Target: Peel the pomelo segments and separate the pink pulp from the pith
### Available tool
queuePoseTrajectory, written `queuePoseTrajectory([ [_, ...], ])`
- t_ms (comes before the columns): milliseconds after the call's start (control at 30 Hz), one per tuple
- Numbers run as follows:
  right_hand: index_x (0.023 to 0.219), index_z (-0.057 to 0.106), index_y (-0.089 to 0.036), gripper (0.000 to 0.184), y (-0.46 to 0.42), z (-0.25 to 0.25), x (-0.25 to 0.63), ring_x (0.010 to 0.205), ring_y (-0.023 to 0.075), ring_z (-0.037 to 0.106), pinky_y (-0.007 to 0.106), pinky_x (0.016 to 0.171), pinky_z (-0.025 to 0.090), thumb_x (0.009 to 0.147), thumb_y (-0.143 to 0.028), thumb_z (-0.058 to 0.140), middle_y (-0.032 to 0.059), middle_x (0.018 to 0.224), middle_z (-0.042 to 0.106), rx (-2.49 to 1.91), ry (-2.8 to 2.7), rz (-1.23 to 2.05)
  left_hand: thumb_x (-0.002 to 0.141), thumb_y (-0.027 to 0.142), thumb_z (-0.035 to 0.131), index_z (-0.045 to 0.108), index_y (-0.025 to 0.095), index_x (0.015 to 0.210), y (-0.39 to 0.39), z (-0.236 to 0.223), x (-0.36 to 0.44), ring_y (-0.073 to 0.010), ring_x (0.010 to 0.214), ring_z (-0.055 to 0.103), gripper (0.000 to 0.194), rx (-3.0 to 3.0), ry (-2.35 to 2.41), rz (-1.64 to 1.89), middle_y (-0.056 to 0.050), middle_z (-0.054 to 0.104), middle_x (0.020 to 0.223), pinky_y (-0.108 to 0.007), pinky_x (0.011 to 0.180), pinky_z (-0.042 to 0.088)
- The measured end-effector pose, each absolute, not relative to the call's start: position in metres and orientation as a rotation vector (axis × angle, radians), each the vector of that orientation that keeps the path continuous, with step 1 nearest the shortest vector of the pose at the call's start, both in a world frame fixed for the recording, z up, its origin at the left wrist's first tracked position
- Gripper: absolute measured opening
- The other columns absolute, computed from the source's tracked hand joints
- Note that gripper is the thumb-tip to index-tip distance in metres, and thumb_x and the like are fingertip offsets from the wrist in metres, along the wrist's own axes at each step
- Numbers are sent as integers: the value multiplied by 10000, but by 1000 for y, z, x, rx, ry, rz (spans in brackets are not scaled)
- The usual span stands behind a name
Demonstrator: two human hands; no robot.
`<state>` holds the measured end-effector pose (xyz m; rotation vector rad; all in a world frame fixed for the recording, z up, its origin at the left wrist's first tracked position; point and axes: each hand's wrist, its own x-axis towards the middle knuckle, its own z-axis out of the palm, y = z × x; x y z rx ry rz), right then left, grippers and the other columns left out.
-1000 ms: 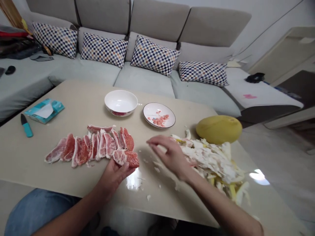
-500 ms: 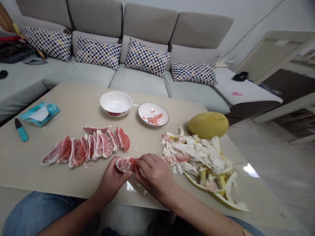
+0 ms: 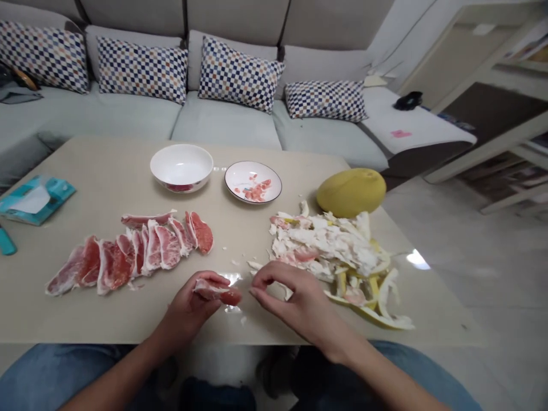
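Note:
My left hand (image 3: 190, 302) is closed around a pomelo segment (image 3: 218, 291); its red flesh sticks out at the right end, and whitish membrane covers the left. Apart from it, my right hand (image 3: 299, 299) pinches thumb and forefinger together. A pale strip (image 3: 256, 265) shows just past those fingertips; whether it is held I cannot tell. To the left lies a row of pomelo segments (image 3: 143, 251), most still in membrane. Beside my right hand is a heap of white membrane scraps (image 3: 325, 242) on yellow-green peel (image 3: 377, 322).
Beyond the hands stand a white bowl (image 3: 182, 165) and a dark-rimmed plate (image 3: 231, 182) holding small red flesh bits. A whole pomelo (image 3: 351, 192) sits behind the scraps. At left are a tissue pack (image 3: 40, 200) and a knife's teal handle (image 3: 6, 242). A sofa (image 3: 226, 123) borders the table's far side.
My right hand has pulled away from the segment toward the right. The segment has tilted in my left hand, its red end exposed. The view has shifted down and right.

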<state>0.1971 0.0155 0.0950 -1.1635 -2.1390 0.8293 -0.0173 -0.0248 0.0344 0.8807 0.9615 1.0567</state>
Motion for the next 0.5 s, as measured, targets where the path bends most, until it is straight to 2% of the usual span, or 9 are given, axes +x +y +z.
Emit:
queuePoseTrajectory([
  [200, 906, 693, -216, 89, 10, 80, 187, 766, 159, 648, 259, 698, 507, 850, -206, 624, 48, 823, 704, -980, -2166, 865, 772, 219, 717, 679, 233, 1058, -26, 30, -17, -252, 1022, 629, 289, 1009, 1050, 1000, -76, 688, 1083, -301, 864, 487],
  [400, 836, 703, -202, 116, 5, 67, 186, 740, 178, 634, 276, 675, 488, 823, -151, 600, 53, 782, 706, -953, -2312, 597, 765, 223, 726, 701, 251, 1026, -27, 33, -14, -220, 1001, 611, 263, 1122, 1205, 985, -53, 689, 1059, -257, 858, 469],
  [500, 803, 707, -208, 139, 6, 67, 186, 718, 165, 635, 263, 674, 488, 807, -123, 597, 39, 763, 704, -955, -2301, 619, 745, 224, 746, 702, 243, 1022, -26, 32, -13, -225, 1005, 619, 280, 1096, 1206, 973, -53, 692, 1063, -266, 861, 472],
])
